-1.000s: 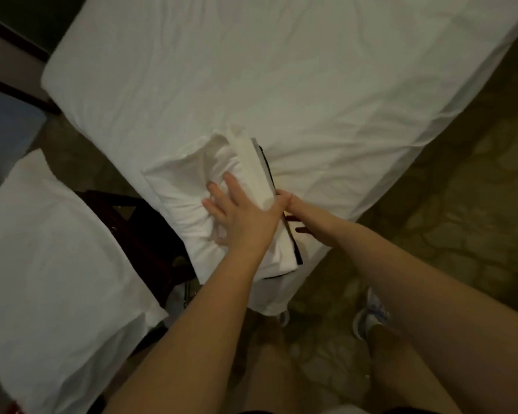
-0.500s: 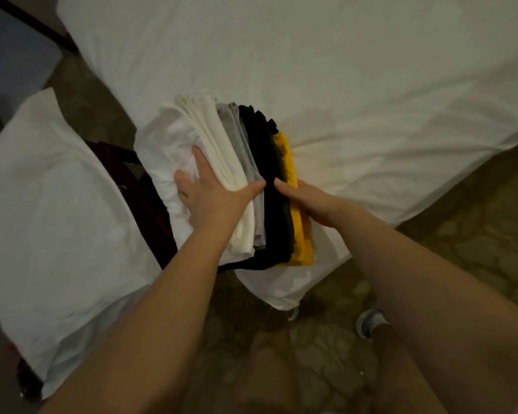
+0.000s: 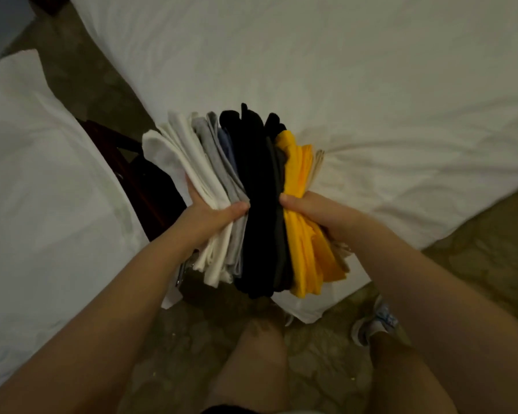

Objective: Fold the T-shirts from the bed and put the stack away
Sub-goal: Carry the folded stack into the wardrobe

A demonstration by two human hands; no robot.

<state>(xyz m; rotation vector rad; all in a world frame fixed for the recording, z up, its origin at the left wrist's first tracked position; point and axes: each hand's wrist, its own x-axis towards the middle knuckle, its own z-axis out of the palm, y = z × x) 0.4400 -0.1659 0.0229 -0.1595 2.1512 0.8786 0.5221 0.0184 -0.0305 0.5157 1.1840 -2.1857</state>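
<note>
A stack of folded T-shirts [image 3: 257, 204] is turned on edge and held in the air above the near corner of the bed [image 3: 341, 70]. Its layers run white, grey, bluish, black, yellow and beige from left to right. My left hand [image 3: 210, 216] grips the white side, thumb across the grey layers. My right hand [image 3: 314, 210] grips the yellow side, thumb on the black edge. The fingers of both hands are hidden behind the stack.
A white pillow [image 3: 42, 204] lies at the left on a dark wooden piece of furniture [image 3: 150, 189]. The bed's white sheet hangs over the corner [image 3: 308, 309]. Below are my legs, a light shoe [image 3: 374, 324] and a stone-patterned floor [image 3: 476, 249].
The stack lay flat on the bed under my left hand a second ago. Both hands have since lifted it, tipped it on edge and brought it closer to me.
</note>
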